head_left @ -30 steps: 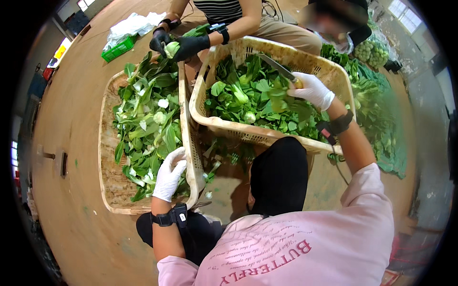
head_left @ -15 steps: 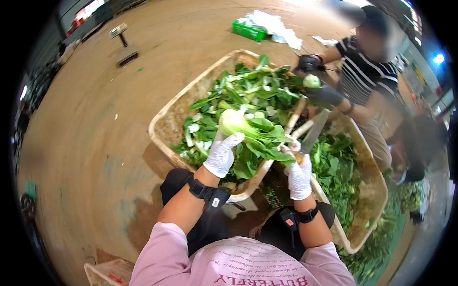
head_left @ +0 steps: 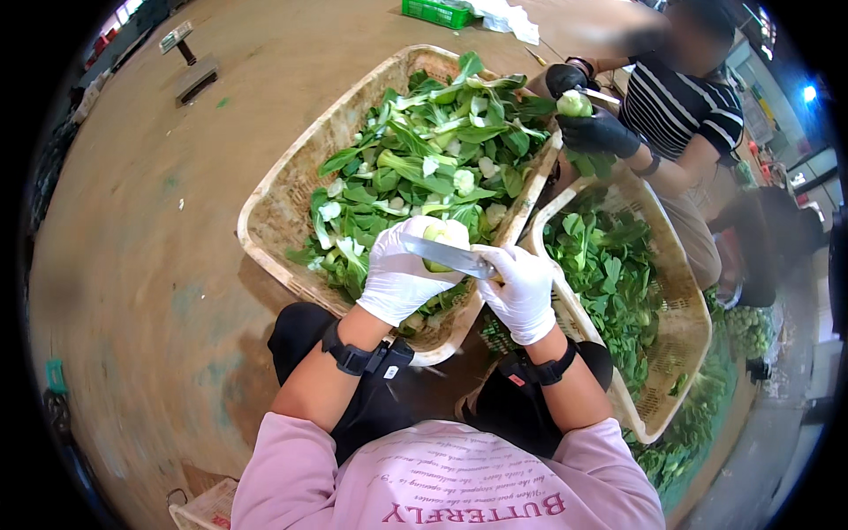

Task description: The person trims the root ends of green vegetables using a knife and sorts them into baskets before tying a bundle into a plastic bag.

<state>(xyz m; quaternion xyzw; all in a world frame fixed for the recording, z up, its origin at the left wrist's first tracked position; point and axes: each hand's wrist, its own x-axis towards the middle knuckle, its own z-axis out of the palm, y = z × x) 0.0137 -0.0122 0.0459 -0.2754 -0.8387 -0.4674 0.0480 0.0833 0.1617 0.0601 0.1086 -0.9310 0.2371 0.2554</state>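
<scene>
White-gloved, my left hand [head_left: 399, 281] is closed round a head of bok choy [head_left: 440, 232], its pale base facing up and its leaves mostly hidden below. My right hand [head_left: 523, 299], also gloved in white, grips a knife [head_left: 449, 255] by the handle. The steel blade lies across the bok choy's base, pointing left. Both hands are over the near end of a worn, pale plastic crate [head_left: 263, 190]. Loose green leaves [head_left: 415, 168] and white trimmings fill much of it.
A second pale crate [head_left: 692, 349] with leafy greens stands to the right. Across from me, a person in a striped shirt [head_left: 664, 110] holds another bok choy [head_left: 574, 104] in black gloves. A scale [head_left: 195, 81] and a green crate [head_left: 435, 12] are on the floor farther off.
My left hand has turned the bok choy so its base faces up and its leaves drop out of sight. My right hand has brought the knife left onto the base.
</scene>
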